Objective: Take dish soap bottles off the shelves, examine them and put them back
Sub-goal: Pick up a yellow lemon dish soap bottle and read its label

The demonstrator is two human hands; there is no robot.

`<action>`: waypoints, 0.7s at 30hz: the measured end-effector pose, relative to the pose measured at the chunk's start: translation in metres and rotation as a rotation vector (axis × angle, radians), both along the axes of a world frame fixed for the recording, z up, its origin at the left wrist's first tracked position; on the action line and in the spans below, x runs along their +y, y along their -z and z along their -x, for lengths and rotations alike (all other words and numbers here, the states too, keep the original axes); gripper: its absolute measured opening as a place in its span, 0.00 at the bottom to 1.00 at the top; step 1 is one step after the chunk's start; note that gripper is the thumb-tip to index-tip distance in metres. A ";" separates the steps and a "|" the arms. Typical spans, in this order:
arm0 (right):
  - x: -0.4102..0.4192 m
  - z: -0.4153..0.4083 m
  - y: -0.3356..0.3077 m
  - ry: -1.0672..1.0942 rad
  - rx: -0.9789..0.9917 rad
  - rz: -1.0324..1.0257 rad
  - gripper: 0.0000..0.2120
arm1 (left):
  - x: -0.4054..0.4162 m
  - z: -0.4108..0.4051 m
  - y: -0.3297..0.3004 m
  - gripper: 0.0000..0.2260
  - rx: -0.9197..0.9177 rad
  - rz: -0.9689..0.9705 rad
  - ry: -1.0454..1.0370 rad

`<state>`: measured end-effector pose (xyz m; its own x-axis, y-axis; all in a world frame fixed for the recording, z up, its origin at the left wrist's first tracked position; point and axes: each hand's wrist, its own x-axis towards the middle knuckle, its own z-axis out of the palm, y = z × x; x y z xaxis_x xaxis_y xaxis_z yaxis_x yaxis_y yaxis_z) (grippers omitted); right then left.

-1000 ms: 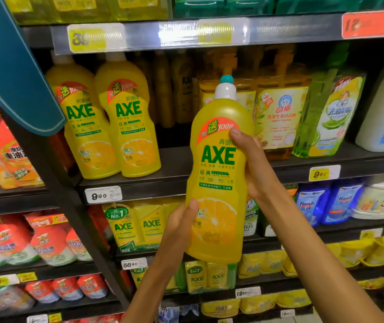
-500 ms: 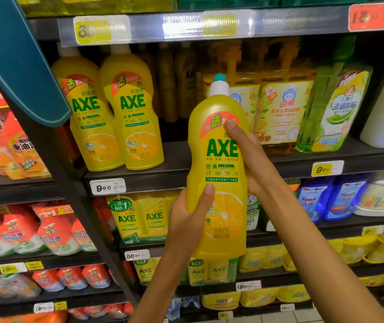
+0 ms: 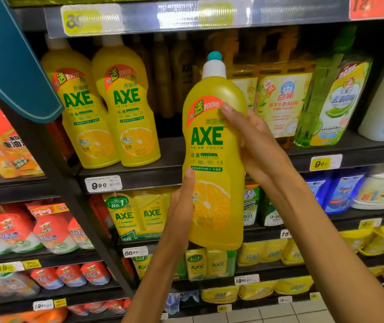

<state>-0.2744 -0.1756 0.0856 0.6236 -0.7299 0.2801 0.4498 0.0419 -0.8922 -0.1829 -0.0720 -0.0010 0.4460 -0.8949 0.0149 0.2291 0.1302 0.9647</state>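
Before stocked shelves [image 3: 163, 176], both hands' fingers [image 3: 228, 110] clamp the upright yellow soap bottle [image 3: 212, 183] between them.

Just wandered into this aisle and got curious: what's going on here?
A person is looking over a yellow AXE bottle, held upright in front of the shelf with its label facing them. The left hand holds it low down, the right hand grips higher up. Two matching bottles stand on that shelf.

left hand [image 3: 181, 206] bare | right hand [image 3: 256, 145] bare | 2 forearms unsleeved
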 end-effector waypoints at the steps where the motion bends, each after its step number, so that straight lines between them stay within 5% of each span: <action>1: -0.004 0.000 -0.001 -0.051 0.001 -0.021 0.20 | -0.001 -0.001 0.001 0.28 0.084 0.003 0.046; 3: -0.007 -0.001 -0.002 -0.157 -0.011 -0.080 0.19 | -0.001 -0.001 0.001 0.29 0.228 0.016 0.149; 9: -0.006 -0.010 0.007 -0.317 -0.077 -0.138 0.44 | 0.001 0.003 -0.001 0.23 0.241 0.019 0.220; 14: -0.006 -0.008 0.019 -0.487 -0.390 -0.194 0.30 | 0.011 -0.010 -0.001 0.30 0.148 -0.042 0.261; 17: -0.009 -0.005 0.018 -0.551 -0.510 -0.232 0.35 | 0.025 -0.012 -0.004 0.28 0.147 -0.044 0.351; 21: -0.008 -0.003 0.012 -0.533 -0.492 -0.240 0.41 | 0.025 -0.001 -0.016 0.23 0.079 0.004 0.219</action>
<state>-0.2713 -0.1835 0.0738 0.7532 -0.4407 0.4883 0.6573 0.5325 -0.5334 -0.1820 -0.0470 0.0147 0.2413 -0.9704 -0.0083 0.3266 0.0731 0.9423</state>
